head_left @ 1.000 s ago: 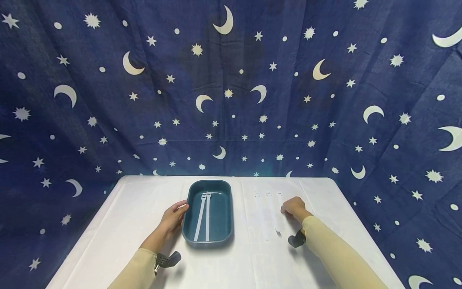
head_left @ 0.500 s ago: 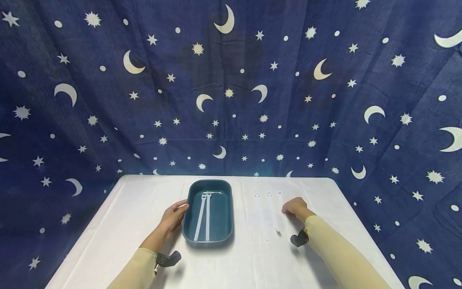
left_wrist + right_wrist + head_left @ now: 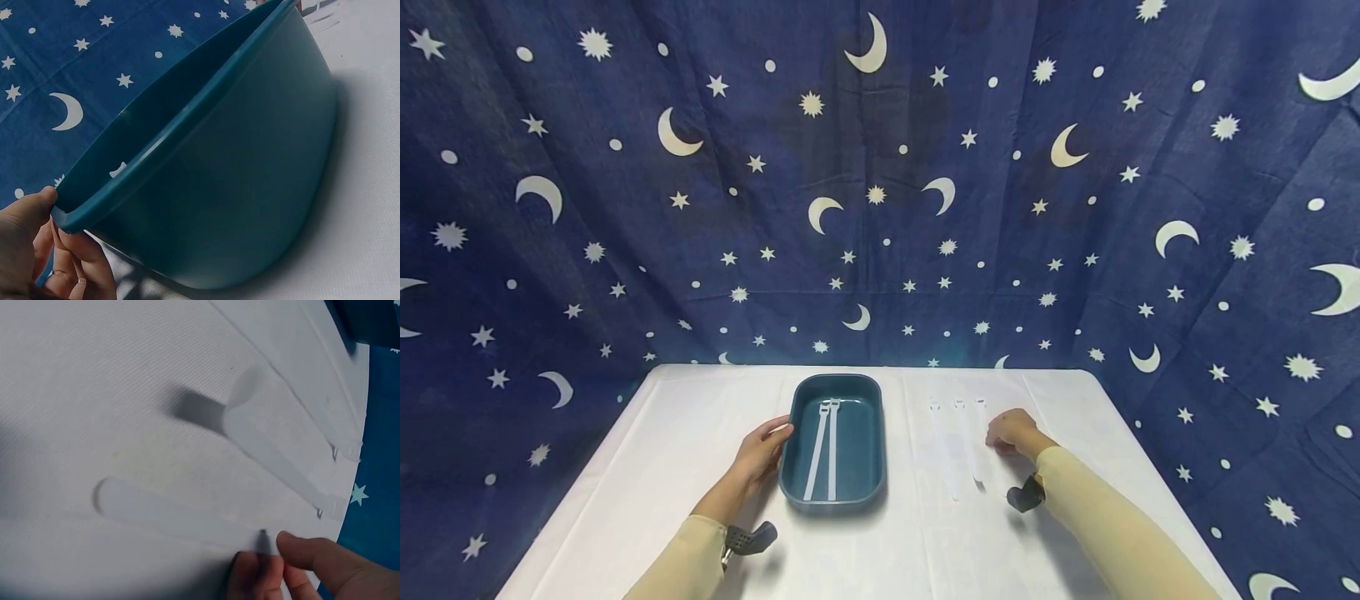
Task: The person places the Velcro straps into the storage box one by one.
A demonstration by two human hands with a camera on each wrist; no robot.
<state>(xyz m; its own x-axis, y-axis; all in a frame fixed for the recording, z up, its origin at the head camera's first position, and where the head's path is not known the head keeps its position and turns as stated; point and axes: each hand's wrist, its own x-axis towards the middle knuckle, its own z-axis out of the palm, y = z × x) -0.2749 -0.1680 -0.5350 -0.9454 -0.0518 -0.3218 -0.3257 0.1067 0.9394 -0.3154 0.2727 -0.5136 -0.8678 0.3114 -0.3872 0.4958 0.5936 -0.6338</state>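
A dark teal plastic tub [image 3: 867, 450] stands on the table, and my left hand [image 3: 756, 454] grips its left rim. The left wrist view shows the thumb [image 3: 31, 209] over the rim and fingers curled beneath. Two white slotted-head straps [image 3: 832, 458] lie side by side in the tub. At the right, my right hand [image 3: 1015, 432] pinches the rightmost flat white strap [image 3: 169, 519] between thumb and fingers, close over the cloth; its head is mostly hidden by the fingers in the right wrist view. Left of it lie a strap with a curled tail [image 3: 269, 453] and another strap [image 3: 303, 412].
A white cloth [image 3: 880, 554] covers the table. A dark blue curtain [image 3: 880, 250] with moons and stars hangs behind and around it. Dark wrist camera mounts [image 3: 1026, 496] stick out from both sleeves, low over the tabletop.
My right hand and wrist have shifted very slightly to the right. The left hand, the tub and the straps in it look unchanged.
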